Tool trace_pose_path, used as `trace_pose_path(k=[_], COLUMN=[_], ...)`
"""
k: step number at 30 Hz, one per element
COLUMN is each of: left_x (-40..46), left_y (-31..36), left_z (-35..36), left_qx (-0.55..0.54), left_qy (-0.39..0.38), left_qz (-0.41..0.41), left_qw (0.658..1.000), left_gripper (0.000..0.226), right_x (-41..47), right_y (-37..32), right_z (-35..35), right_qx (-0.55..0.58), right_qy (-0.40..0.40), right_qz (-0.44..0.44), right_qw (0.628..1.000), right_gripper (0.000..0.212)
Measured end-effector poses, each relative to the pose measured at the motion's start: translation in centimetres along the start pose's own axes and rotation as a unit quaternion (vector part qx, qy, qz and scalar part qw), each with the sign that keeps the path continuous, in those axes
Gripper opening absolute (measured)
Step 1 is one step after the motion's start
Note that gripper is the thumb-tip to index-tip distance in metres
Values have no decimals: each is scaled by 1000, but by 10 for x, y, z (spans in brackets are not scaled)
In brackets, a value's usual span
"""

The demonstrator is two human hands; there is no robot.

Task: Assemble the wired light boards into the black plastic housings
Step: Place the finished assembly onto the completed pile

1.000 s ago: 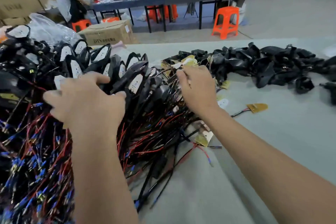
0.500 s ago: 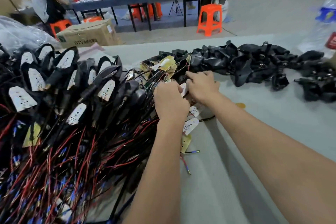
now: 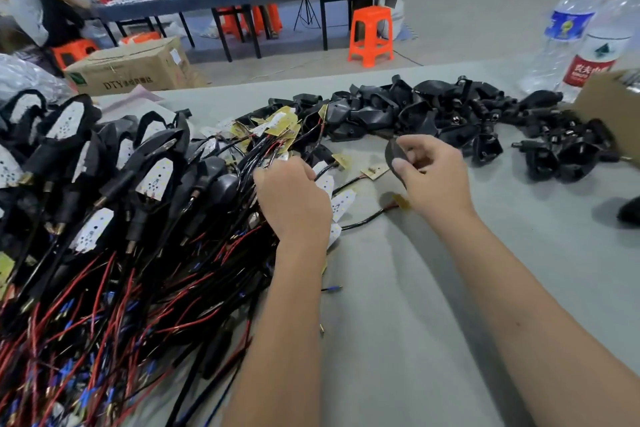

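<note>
From the head view, a dark curved housing point(image 3: 394, 158) sits pinched between thumb and curled fingers of the right hand point(image 3: 433, 177), raised over the grey table point(image 3: 519, 253) near the housing pile point(image 3: 433, 114), while the left hand point(image 3: 292, 201) curls down gripping black wires point(image 3: 263, 152) beside the white light boards point(image 3: 341, 204).

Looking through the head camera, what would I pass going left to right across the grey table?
Heap of finished lights with red and black wires → left hand among loose wired light boards → right hand holding a black housing → pile of empty black housings → water bottles.
</note>
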State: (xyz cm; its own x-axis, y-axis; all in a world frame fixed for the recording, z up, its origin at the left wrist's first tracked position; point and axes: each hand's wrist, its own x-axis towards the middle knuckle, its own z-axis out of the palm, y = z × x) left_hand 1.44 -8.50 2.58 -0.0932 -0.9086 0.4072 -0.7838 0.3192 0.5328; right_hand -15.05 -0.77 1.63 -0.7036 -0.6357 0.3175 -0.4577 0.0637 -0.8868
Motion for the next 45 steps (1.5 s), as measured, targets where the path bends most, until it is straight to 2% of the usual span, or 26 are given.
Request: trace_pose_path(k=[3, 6, 8, 9, 14, 18, 20, 22, 25, 30, 33, 35, 36, 37, 39, 40, 42, 45], left_x=[-7, -16, -25, -28, -37, -45, -48, -50, -44, -40, -35, -35, -36, -38, -43, -46, -49, -53], left_y=[8, 17, 20, 20, 27, 33, 33, 36, 37, 33, 37, 43, 47, 50, 55, 54, 52, 51], left_z=[5, 16, 22, 24, 28, 31, 33, 28, 13, -15, -27, -28, -26, -22, -9, -2, 7, 16], left_qx=[-5, -29, -15, -11, -12, 87, 111, 77, -72, -127, -162, -269, -337, -383, -427, -439, -444, -438], left_qy=[36, -94, -163, -169, -118, -166, -151, -115, -87, -70, -21, -41, -72, -97, -136, -151, -180, -209], left_qz=[18, 62, 77, 80, 103, 122, 135, 126, 76, 45, 108, 115, 94, 67, 10, -17, -49, -45], left_qw=[999, 993, 983, 982, 988, 975, 973, 982, 991, 988, 981, 955, 934, 916, 894, 885, 876, 873], left_gripper=[23, 17, 28, 31, 28, 30, 28, 27, 19, 15, 15, 18, 20, 21, 21, 21, 19, 20], right_x=[-10, -15, -19, -21, -30, -32, -31, -30, -29, -35, -37, -37, -37, -37, -39, -42, -47, -53], right_y=[4, 7, 10, 11, 20, 21, 21, 20, 18, 18, 20, 21, 20, 20, 20, 21, 22, 16], right_z=[-19, -31, -38, -40, -49, -52, -53, -54, -53, -44, -42, -41, -40, -38, -34, -32, -29, -28], right_qx=[157, 296, 338, 351, 434, 491, 498, 517, 547, 526, 528, 506, 474, 408, 179, 70, -44, -71], right_qy=[39, 41, 32, 27, 49, 30, 19, 7, 4, -25, -33, -32, -33, -37, -51, -64, -86, -92], right_qz=[88, 160, 170, 173, 189, 188, 207, 235, 260, 247, 263, 274, 264, 235, 120, 58, -13, -32], right_qw=[983, 941, 925, 920, 879, 850, 842, 823, 796, 814, 807, 817, 839, 881, 975, 994, 995, 993], right_gripper=[34, 47, 43, 40, 34, 32, 28, 26, 19, 12, 10, 17, 19, 18, 17, 24, 35, 39])
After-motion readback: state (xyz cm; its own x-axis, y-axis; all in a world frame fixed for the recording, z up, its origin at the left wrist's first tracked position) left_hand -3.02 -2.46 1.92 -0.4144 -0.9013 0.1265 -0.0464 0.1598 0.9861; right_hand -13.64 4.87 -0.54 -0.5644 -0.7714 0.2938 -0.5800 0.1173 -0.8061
